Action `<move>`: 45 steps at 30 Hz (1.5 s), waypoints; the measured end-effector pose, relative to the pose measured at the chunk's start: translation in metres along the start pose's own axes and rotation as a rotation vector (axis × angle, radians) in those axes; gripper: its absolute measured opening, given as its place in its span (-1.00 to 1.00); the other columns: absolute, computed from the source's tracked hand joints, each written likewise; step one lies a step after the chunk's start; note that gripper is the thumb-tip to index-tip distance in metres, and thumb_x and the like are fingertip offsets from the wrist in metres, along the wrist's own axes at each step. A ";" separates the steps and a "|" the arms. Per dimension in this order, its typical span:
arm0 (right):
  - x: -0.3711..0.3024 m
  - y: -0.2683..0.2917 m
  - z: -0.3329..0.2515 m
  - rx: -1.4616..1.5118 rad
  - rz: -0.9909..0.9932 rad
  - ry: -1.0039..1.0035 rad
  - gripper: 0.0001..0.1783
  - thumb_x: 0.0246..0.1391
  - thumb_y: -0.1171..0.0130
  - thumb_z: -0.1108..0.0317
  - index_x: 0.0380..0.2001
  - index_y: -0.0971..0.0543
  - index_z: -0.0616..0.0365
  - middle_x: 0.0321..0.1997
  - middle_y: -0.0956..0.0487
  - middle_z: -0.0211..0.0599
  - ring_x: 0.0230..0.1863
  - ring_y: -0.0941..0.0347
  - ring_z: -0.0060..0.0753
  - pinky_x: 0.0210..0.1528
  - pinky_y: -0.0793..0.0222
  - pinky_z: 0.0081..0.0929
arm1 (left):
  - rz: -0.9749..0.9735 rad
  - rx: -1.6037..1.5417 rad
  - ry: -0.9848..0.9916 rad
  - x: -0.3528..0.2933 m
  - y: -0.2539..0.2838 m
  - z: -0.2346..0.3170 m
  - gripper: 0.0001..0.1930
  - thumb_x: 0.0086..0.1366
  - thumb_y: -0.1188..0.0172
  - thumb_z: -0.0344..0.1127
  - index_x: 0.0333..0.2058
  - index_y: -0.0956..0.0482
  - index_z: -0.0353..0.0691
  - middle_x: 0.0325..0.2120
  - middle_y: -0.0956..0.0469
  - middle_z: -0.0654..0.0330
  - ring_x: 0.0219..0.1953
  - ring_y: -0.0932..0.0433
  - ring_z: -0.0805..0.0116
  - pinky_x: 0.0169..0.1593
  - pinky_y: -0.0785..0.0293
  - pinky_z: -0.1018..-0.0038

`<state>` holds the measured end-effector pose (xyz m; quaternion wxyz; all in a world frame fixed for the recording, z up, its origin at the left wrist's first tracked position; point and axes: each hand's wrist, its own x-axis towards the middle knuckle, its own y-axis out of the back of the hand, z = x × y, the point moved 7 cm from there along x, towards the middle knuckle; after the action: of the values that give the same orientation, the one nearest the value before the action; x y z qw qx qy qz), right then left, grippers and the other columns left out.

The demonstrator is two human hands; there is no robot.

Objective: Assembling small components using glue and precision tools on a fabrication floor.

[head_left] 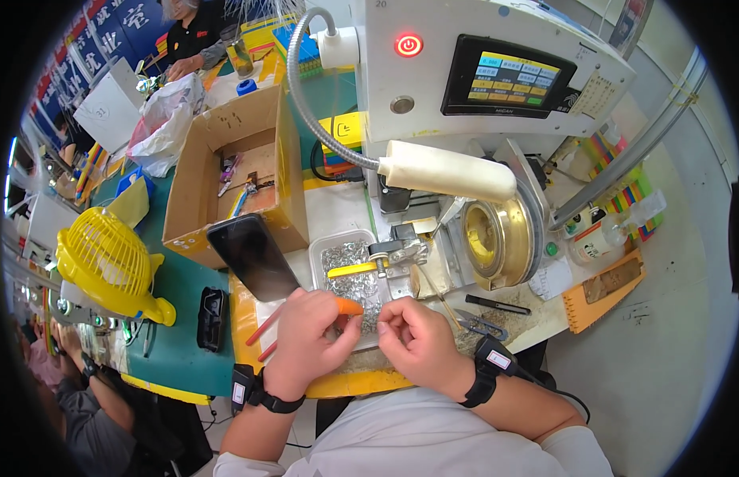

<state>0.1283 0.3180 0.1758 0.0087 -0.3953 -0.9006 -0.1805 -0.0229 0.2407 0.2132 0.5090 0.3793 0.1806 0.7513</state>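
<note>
My left hand [318,334] is closed over the near side of a clear tray [315,266] of small silvery metal pieces [350,253]. An orange cover, like a finger cot [350,306], sits at its fingertips. Two red handles [264,324] stick out beside that hand; whether it grips them I cannot tell. Just to the right, my right hand [423,340] pinches thumb against fingers, and whatever is between them is too small to name. The two hands' fingertips face each other, slightly apart. A yellow strip [352,270] runs from a metal clamp [397,253] above the tray.
A black phone [254,256] leans against a cardboard box [190,199]. A yellow fan [107,254] and black case [213,318] stand left. Ahead are a machine with a screen [509,75], a lamp [449,171] and a brass wheel [493,242]. A black pen [498,304] lies right.
</note>
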 end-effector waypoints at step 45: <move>0.003 -0.002 -0.004 0.305 0.047 0.114 -0.82 0.21 -0.33 0.51 -0.12 -0.62 0.18 -0.22 -0.56 -0.40 -0.52 -0.29 -0.72 -0.46 -0.23 -0.68 | 0.051 -0.162 -0.023 -0.004 0.001 -0.004 -0.89 0.07 -0.45 -0.32 -0.38 -0.75 -0.05 -0.65 -0.44 0.38 -0.56 -0.44 0.36 -0.35 -0.16 0.37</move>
<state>0.1238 0.3176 0.1788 0.1239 -0.3996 -0.9061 -0.0637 -0.0260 0.2369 0.2101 0.5206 0.3502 0.1036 0.7717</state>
